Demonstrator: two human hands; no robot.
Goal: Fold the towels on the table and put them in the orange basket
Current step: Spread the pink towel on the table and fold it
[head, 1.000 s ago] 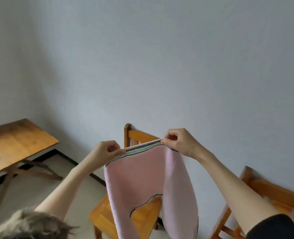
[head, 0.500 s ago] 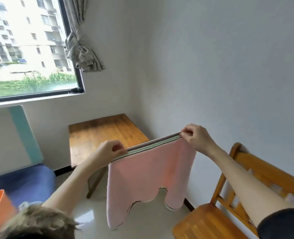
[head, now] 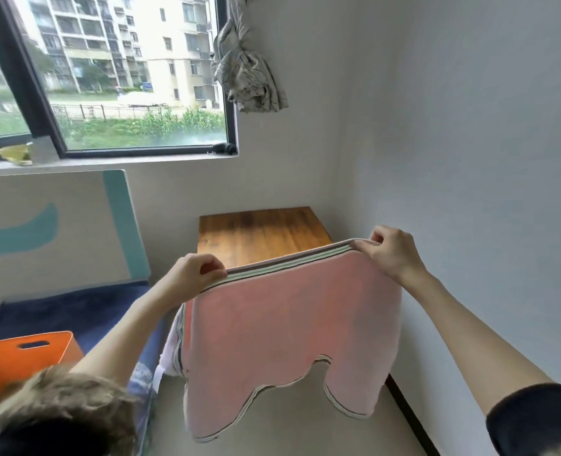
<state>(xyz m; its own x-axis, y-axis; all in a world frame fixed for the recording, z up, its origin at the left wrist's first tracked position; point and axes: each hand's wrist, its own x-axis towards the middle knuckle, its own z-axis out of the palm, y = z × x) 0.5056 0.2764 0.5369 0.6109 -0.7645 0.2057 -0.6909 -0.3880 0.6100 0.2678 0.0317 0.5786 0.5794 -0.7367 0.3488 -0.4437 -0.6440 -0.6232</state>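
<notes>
A pink towel (head: 289,337) with a striped top edge hangs in the air in front of me, doubled over. My left hand (head: 195,274) pinches its upper left corner and my right hand (head: 387,250) pinches its upper right corner, so the top edge is stretched taut between them. The orange basket (head: 19,360) stands at the lower left on a dark blue surface, partly hidden by hair at the bottom of the view. A wooden table (head: 259,232) stands behind the towel against the wall.
A window (head: 108,77) with a knotted curtain (head: 249,70) fills the upper left. A white and teal board (head: 55,225) leans under the sill. The white wall runs along the right. Pale floor shows below the towel.
My view has swung left from the chairs to the window, table and basket. The towel stays held by both hands, now spread wider.
</notes>
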